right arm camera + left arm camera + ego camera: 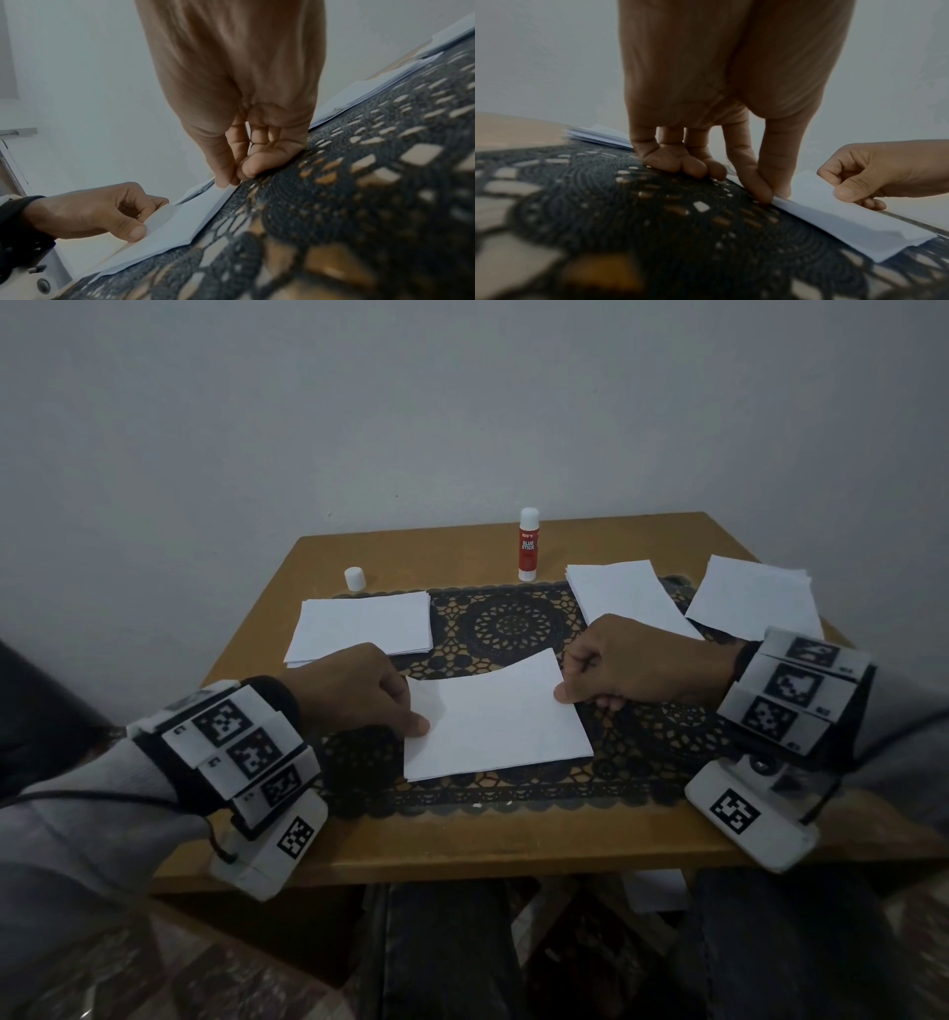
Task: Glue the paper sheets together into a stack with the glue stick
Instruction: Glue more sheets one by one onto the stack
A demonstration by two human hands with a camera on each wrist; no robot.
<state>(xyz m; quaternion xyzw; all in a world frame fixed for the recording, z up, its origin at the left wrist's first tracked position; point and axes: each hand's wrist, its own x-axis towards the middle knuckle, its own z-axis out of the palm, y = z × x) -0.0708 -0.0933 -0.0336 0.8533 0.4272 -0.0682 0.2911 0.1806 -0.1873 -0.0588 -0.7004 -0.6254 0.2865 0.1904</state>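
On the black lace mat (pixel 513 624) at the surface's (pixel 462 839) near middle lies a paper stack (pixel 495 719); the left hand (pixel 354 690) pinches its left edge, the right hand (pixel 637 662) its right edge. Far back, the glue stick (pixel 528 545) stands upright, its cap (pixel 354 579) off to the left.

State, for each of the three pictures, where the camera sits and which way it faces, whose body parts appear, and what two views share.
Head: worn on the head, looking forward and down at the table; shows both forearms, left hand and right hand.
Left wrist: looks along the left hand to its fingers pinching the paper sheet; the right hand shows opposite.
Right wrist: looks along the right hand at the same sheet's other edge; the left hand shows.
Shared: both wrist views show the sheet and the black lace mat.
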